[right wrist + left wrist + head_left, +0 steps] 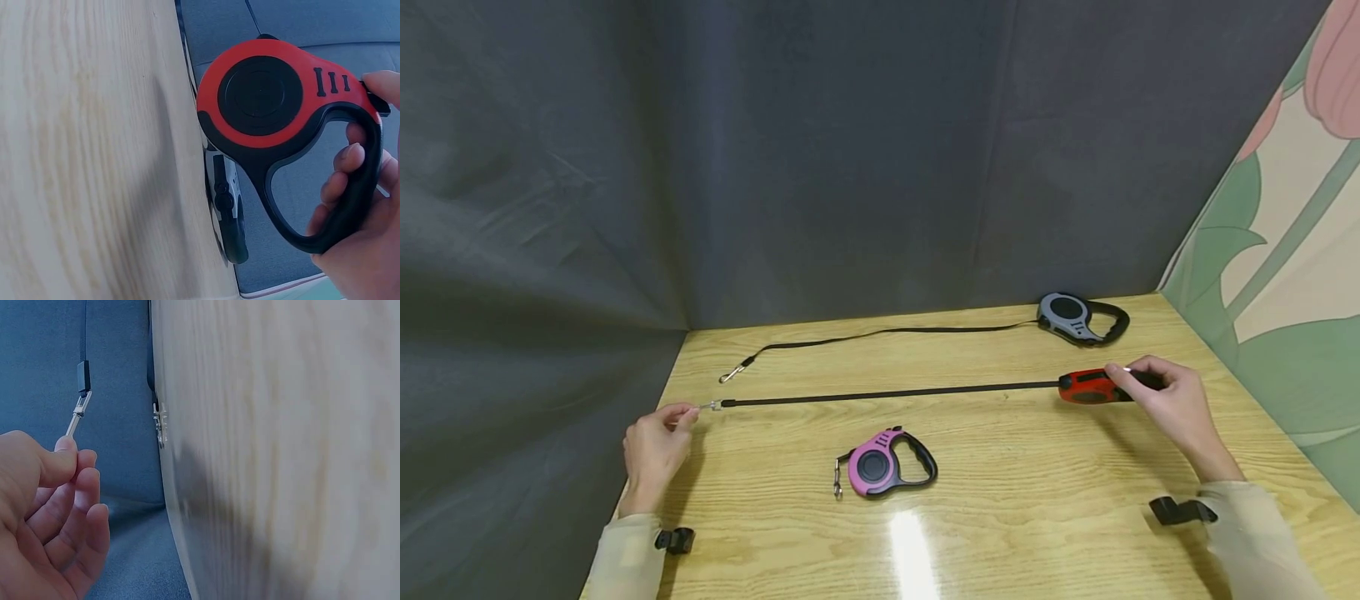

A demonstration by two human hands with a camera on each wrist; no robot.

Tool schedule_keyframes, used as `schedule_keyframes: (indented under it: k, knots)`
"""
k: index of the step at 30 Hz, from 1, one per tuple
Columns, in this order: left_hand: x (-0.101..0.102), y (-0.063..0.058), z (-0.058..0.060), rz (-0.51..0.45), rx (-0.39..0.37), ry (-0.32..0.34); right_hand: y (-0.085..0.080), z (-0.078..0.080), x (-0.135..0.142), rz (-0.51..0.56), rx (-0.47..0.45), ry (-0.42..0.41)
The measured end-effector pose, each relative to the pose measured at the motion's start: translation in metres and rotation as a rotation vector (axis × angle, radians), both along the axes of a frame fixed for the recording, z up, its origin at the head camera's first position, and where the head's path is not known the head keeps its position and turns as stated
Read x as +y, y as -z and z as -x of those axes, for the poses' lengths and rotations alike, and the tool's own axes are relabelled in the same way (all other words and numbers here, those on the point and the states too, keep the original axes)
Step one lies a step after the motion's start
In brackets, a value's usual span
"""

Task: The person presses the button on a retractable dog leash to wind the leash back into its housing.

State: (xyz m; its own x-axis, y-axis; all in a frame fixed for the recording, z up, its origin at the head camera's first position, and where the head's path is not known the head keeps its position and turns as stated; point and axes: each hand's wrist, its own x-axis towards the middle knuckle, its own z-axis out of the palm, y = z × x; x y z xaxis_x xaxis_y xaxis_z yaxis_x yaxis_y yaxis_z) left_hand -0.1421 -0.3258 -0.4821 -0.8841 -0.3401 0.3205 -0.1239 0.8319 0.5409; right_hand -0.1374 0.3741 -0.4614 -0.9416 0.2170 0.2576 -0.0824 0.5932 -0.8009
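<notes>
My right hand [1172, 404] grips the black handle of a red retractable dog leash [209, 87], its thumb at the button on top in the right wrist view. From the red case a black strap [887, 394] runs taut to the left, held above the table. At the strap's far end, my left hand [658, 446] pinches a silver metal clip [76, 415] between thumb and forefinger. Below the strap lies a pink retractable leash [883, 467] with its clip hanging close to the case. A grey retractable leash [1066, 317] rests behind, near the back edge.
The grey leash's strap [880, 332] lies stretched leftward across the wooden table [1000, 533], ending in a metal clip [732, 374]. A dark cloth [850, 167] hangs behind and at the left. A floral panel [1285, 292] stands on the right.
</notes>
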Motion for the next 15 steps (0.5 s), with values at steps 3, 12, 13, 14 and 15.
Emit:
schedule_keyframes:
  k: [3, 12, 13, 14, 15]
  knots:
    - [-0.0002, -0.0002, -0.0025, 0.001, 0.002, -0.002, 0.0005, 0.0005, -0.0001, -0.001, -0.003, -0.007]
    - [0.0058, -0.0016, -0.0079, -0.013, -0.003, 0.011, 0.002, 0.0006, -0.0026, -0.008, -0.017, -0.023]
    - [0.006, -0.0016, -0.0079, -0.011, -0.004, 0.011, 0.002, 0.0006, -0.0036, -0.008, -0.015, -0.024]
    - [0.0062, -0.0015, -0.0081, -0.011, -0.005, 0.011, 0.0019, 0.0006, -0.0045, -0.009, -0.013, -0.026]
    - [0.0064, -0.0014, -0.0083, -0.01, -0.007, 0.01, 0.0015, 0.0005, -0.0056, -0.007, -0.011, -0.028]
